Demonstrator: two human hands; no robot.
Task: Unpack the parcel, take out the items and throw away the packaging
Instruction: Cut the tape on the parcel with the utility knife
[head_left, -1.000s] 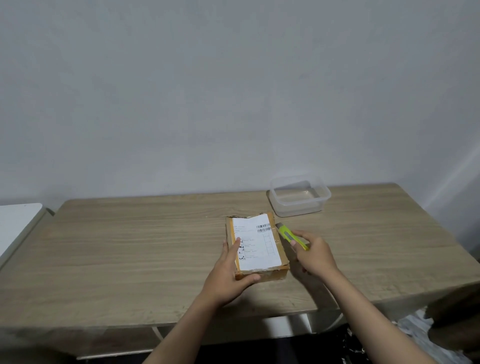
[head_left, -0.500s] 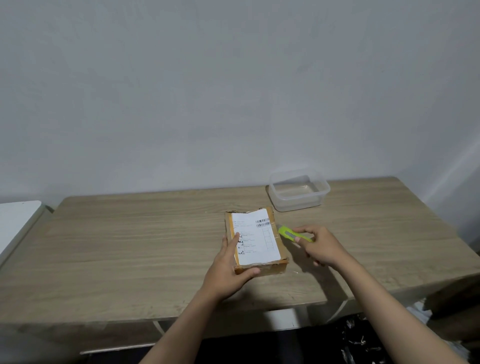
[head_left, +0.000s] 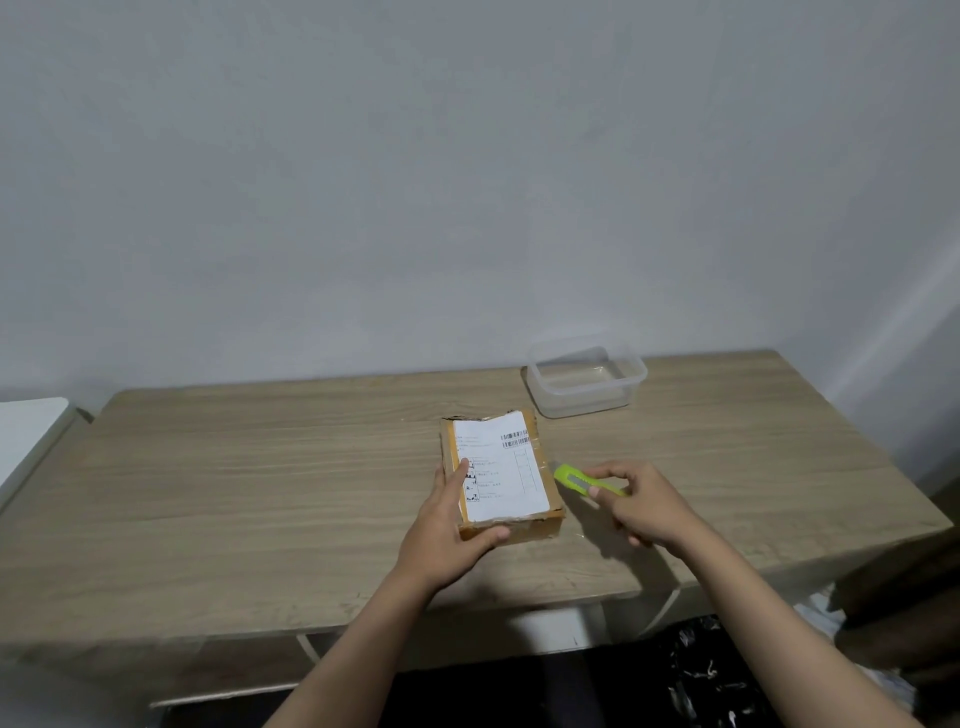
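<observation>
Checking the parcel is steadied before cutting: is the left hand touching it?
Touching. The head view shows the left hand gripping the parcel, fingers on its label, thumb against its near end.

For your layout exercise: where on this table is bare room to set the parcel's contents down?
Free: the table left of the parcel, and its right end beyond the tub. Crowded: between parcel and right hand, where the knife is.

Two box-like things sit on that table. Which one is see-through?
The clear plastic container at the back of the wooden table. It stands untouched, while the brown cardboard parcel with its white label is opaque and held by the left hand.
</observation>
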